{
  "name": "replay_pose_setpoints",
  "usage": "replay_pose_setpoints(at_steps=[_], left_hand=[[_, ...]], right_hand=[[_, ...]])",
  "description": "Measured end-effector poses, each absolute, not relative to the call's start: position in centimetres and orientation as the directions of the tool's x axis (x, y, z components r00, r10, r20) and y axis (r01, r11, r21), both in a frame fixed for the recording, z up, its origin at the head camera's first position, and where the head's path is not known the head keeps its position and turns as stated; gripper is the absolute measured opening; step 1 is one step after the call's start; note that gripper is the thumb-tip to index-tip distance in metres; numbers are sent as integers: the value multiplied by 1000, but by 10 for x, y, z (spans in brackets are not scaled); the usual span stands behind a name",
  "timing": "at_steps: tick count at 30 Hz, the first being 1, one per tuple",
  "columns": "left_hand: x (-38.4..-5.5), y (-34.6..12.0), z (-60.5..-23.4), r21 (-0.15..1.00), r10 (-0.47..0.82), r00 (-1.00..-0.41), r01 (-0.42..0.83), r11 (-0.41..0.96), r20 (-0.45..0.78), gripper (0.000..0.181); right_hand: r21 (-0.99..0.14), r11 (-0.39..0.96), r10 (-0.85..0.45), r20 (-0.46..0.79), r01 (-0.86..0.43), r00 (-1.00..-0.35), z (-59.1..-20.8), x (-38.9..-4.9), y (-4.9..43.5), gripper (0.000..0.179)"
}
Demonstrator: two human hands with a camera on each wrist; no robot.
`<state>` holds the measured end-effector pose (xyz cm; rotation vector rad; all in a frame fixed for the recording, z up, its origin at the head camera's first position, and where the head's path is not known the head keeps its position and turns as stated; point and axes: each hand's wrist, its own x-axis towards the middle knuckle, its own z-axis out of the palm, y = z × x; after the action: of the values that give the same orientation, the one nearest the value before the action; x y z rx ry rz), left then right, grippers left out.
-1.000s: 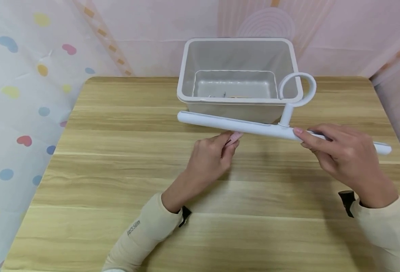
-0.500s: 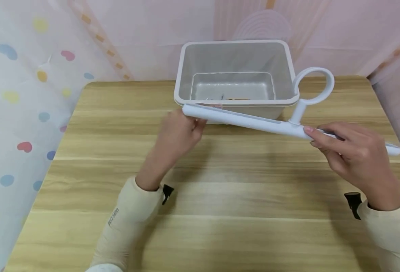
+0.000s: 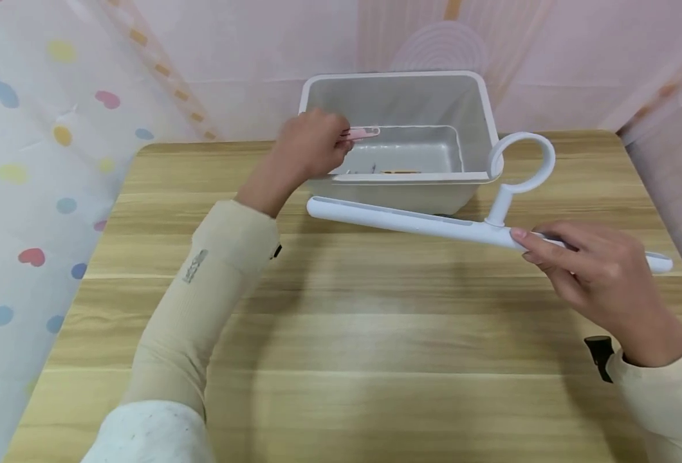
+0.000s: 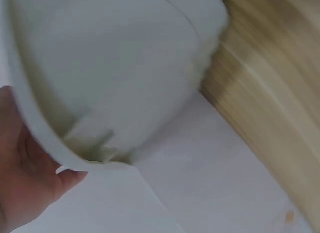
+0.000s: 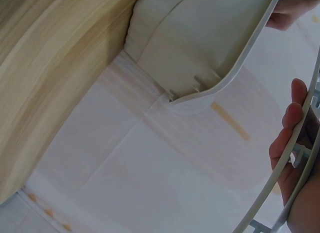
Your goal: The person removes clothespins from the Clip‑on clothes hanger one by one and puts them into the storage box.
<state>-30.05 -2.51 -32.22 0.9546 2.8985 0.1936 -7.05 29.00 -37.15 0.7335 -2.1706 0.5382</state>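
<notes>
In the head view my left hand (image 3: 316, 145) is over the left part of a grey plastic bin (image 3: 387, 179), its fingers pinching a slim pink piece (image 3: 359, 134) with a small loop at its tip. From the left wrist, the same hand (image 4: 27, 175) appears beside the bin's rim (image 4: 42, 135). At the right, my right hand (image 3: 598, 276) grips a white plastic hanger (image 3: 405, 220) by its bar, the thumb along the near side. A round ring (image 3: 540, 177) rises from the bar on a short stem. The right wrist view shows the hanger's hollow, ribbed underside (image 5: 300, 155).
The bin stands at the back of a wooden table (image 3: 376, 334), with a small orange item (image 3: 400, 172) on its floor. Behind the table hangs a pale patterned curtain (image 3: 248, 58); a dotted one (image 3: 34, 193) hangs at the left.
My left hand has moved from below the hanger, left and away from me, up to over the bin with the pink piece. The hanger has shifted only slightly in my right hand's grip.
</notes>
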Motion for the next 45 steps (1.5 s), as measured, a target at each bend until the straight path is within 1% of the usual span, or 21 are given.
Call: replay_pose_setpoints(at_steps=[3,9,14,21,25,32,37,41,45], left_hand=[[-314,-16,-323,111,594,-797,584,804,-112,25],[-326,7,-323,25,575,-799,581,814,-176,29],[-330,18,-324,35,544,-804,552,833,-240,30],[-331,17,-326,54,511,-796,524,850,-324,37],[-332,16,-327,80,524,-794,527,846,-308,38],[-334,10,-329,118,571,-789,560,820,-227,35],[-334,5,-330,150,577,-784,557,817,-231,36],[-333,1,-326,194,580,-785,548,814,-216,41],[-326,-6,-320,278,591,-789,538,796,-168,50]], right_hand=[[-133,753,-338,762,-644,-552,-372,-68,291,31],[-127,762,-349,745,-635,-568,-372,-64,292,31],[-133,763,-345,743,-632,-573,-370,-63,290,33],[-133,759,-341,753,-637,-564,-369,-63,288,31],[-135,758,-346,746,-638,-569,-368,-63,288,32],[-134,764,-358,726,-632,-587,-369,-64,291,34],[-134,762,-363,722,-634,-589,-370,-65,292,34],[-140,759,-362,721,-636,-591,-372,-65,293,35],[-159,749,-361,716,-643,-598,-373,-66,293,37]])
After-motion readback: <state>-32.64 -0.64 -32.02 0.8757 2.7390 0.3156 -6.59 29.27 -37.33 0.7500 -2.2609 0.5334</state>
